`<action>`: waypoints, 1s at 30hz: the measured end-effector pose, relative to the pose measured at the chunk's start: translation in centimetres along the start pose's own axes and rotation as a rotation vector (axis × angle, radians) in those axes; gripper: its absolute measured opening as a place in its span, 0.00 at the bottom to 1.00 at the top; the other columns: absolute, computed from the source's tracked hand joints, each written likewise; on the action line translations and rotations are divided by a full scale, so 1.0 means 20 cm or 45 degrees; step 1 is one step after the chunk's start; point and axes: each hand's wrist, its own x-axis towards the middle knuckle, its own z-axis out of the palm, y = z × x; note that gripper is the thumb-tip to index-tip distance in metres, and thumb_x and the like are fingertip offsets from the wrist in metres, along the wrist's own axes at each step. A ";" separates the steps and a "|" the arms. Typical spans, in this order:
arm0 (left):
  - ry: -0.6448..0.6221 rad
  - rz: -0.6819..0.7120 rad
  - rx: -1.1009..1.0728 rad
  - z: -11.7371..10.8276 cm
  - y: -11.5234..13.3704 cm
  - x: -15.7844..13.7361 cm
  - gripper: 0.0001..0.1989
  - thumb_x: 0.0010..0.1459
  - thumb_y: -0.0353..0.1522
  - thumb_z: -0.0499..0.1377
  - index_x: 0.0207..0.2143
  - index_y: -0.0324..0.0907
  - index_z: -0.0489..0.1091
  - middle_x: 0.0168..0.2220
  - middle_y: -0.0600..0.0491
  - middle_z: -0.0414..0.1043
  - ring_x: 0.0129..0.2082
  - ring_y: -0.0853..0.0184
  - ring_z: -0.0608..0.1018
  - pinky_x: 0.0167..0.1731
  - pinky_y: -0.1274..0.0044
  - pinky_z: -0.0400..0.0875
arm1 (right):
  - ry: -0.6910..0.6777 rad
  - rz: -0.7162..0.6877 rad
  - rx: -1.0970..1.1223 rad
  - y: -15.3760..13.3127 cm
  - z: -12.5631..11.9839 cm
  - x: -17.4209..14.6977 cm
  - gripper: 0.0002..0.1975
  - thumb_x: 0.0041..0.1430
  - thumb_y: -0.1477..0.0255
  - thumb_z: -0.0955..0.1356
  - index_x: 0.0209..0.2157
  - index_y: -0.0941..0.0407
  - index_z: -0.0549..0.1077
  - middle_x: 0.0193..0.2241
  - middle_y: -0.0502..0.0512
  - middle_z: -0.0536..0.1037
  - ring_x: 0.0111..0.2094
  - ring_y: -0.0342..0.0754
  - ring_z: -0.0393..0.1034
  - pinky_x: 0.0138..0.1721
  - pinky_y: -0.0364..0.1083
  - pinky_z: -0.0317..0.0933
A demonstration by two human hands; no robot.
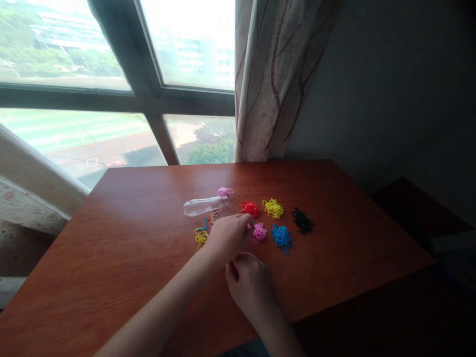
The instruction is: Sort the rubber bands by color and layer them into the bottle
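Observation:
My left hand (230, 237) reaches over the pink rubber bands (259, 232), its fingers bent down and drawn together at the near left of that pile. Whatever it pinches, if anything, is hidden. Just below and nearer to me, my right hand (253, 282) is curled closed above the table, and its contents cannot be seen. A mixed heap of rubber bands (201, 239), yellow, blue and pink, lies partly behind my left hand. Sorted piles sit beyond and to the right: red rubber bands (249, 208), yellow rubber bands (274, 208), blue rubber bands (281, 238) and black rubber bands (302, 221).
A clear plastic bottle (204, 206) lies on its side behind the mixed heap, with a pink cap (224, 192) by its neck. The brown wooden table (122, 258) ends at a window (148, 101) and a patterned curtain (267, 79). A dark wall stands at right.

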 end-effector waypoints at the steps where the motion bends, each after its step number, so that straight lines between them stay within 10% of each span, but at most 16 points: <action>1: 0.000 -0.004 0.002 0.01 0.01 0.02 0.07 0.60 0.32 0.54 0.35 0.44 0.72 0.33 0.52 0.78 0.30 0.64 0.78 0.27 0.77 0.64 | 0.005 0.002 -0.013 0.00 0.00 0.00 0.06 0.57 0.79 0.65 0.29 0.54 0.70 0.27 0.51 0.76 0.31 0.47 0.70 0.30 0.43 0.50; 30: 0.202 -0.187 -0.303 0.00 -0.33 -0.51 0.08 0.63 0.35 0.54 0.37 0.43 0.72 0.29 0.56 0.75 0.27 0.70 0.75 0.30 0.80 0.66 | -0.059 -0.055 0.085 0.00 -0.01 0.06 0.05 0.62 0.76 0.66 0.34 0.52 0.72 0.29 0.48 0.77 0.31 0.46 0.71 0.32 0.43 0.51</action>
